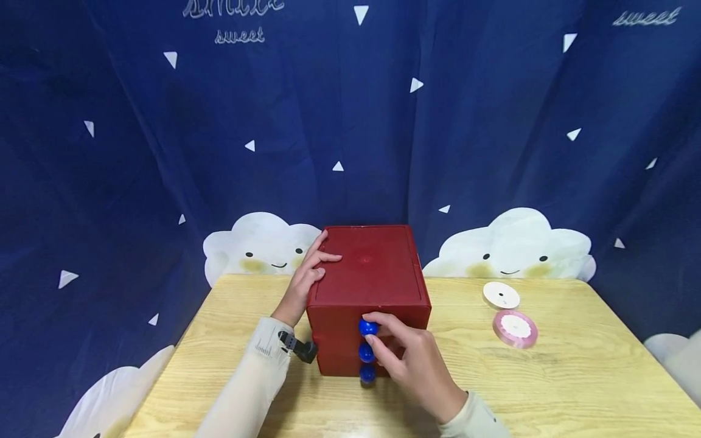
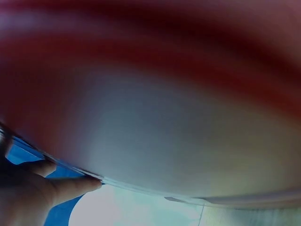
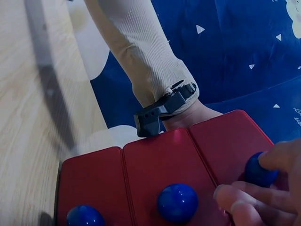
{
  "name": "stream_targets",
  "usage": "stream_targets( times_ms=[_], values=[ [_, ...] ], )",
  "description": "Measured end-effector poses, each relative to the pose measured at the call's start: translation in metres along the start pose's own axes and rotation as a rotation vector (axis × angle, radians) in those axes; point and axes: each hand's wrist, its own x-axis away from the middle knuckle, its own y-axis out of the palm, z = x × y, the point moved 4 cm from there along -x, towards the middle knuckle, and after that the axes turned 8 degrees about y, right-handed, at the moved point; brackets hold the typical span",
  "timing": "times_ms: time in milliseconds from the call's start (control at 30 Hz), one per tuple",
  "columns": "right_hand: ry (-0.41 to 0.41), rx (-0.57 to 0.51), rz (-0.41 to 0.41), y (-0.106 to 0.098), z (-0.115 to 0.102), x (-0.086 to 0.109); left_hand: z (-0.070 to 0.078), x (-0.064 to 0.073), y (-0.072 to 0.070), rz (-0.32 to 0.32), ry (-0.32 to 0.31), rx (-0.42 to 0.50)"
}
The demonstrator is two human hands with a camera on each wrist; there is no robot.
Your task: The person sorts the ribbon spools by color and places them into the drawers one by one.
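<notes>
A red box (image 1: 367, 267) with three stacked drawers stands on the table, its front toward me. Each drawer front bears a round blue knob. My right hand (image 1: 413, 359) pinches the top knob (image 1: 368, 327) between thumb and index finger. Below it are the middle knob (image 1: 366, 352) and the bottom knob (image 1: 367, 373). In the right wrist view, the drawer fronts (image 3: 155, 169) sit flush side by side. My left hand (image 1: 303, 283) rests against the box's left side, fingers extended over its top edge. The left wrist view is mostly filled by the box's blurred side (image 2: 155, 136).
To the right on the wooden table (image 1: 460, 377) lie a white spool (image 1: 501, 295) and a pink ribbon roll (image 1: 515, 329). A dark blue curtain (image 1: 350, 121) with clouds and triangles hangs behind the table. A black camera (image 1: 298, 347) is strapped to the left wrist.
</notes>
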Motion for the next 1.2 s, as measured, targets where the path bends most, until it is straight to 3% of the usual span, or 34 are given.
stream_targets(
  times_ms=[400,733,1000,1200],
  values=[
    [0.021,0.008,0.031,0.003,-0.003,0.001,-0.006,0.003,-0.002,0.003,-0.010,0.027],
    [0.005,-0.031,0.082,0.002,-0.002,0.005,0.005,0.002,0.003,0.012,0.010,0.007],
    [-0.015,-0.031,0.151,-0.002,-0.002,0.008,0.001,0.003,0.002,0.002,0.011,0.005],
    [-0.030,-0.059,0.143,-0.006,-0.002,0.008,-0.003,0.001,0.000,-0.001,0.021,-0.005]
  ],
)
